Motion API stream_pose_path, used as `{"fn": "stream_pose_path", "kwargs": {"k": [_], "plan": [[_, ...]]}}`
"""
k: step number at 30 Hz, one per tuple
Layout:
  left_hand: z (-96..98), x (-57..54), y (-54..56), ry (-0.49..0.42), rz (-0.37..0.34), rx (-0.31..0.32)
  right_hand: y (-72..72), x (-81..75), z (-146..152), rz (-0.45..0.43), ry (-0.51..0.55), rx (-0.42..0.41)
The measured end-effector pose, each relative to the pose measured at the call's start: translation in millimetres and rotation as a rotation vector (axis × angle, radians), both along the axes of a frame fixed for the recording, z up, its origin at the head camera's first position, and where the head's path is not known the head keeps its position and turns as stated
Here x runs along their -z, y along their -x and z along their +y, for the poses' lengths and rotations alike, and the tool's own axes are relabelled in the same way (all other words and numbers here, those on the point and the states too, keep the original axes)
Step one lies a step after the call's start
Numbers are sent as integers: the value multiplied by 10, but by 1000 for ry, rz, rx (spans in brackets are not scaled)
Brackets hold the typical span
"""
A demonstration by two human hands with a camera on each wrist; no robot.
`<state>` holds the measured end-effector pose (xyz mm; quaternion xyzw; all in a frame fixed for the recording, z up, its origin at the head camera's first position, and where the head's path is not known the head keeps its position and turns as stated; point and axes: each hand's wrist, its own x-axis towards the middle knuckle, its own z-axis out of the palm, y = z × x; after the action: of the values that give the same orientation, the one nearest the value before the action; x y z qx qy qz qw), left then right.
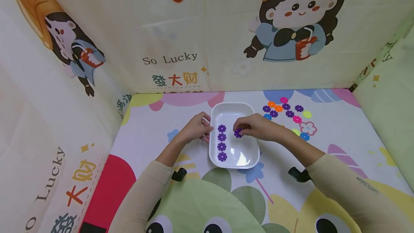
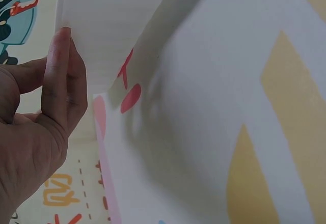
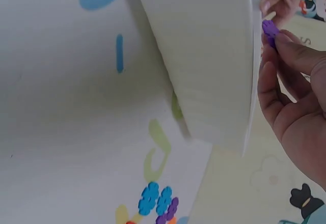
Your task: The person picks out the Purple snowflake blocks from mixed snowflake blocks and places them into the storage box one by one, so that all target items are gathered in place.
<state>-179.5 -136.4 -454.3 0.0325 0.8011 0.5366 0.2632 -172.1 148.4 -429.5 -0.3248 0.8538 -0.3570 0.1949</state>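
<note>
A white rectangular tray (image 1: 236, 154) stands on the table, with a column of several purple snowflake discs (image 1: 221, 147) lying in its left half. My left hand (image 1: 198, 127) holds the tray's left rim; in the left wrist view its fingertips (image 2: 62, 38) are right at that edge. Over the tray's right half, my right hand (image 1: 257, 127) pinches one more purple snowflake disc (image 3: 270, 28) between thumb and fingers. The right wrist view has this disc just above the rim, with the tray's outer wall (image 3: 204, 46) beside it.
Beyond the tray to the right lies a loose scatter of purple, orange, pink, yellow and blue snowflake discs (image 1: 290, 114). The table wears a cartoon-printed cover (image 1: 187, 204). A printed cloth (image 1: 223, 39) hangs behind it and at both sides.
</note>
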Motion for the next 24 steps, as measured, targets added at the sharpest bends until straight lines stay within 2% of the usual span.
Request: {"fn": "stream_pose_path", "kwargs": {"k": [7,16,24], "plan": [[0,-14,0,1,1,2,-10,49,-215,-72,-46,-95],[-16,8,-1,-3,4,-1,10,119,-435,-144,-159,-187],[-1,-1,-7,-2,4,2,7,227,-529,-154,-286,-201]]}}
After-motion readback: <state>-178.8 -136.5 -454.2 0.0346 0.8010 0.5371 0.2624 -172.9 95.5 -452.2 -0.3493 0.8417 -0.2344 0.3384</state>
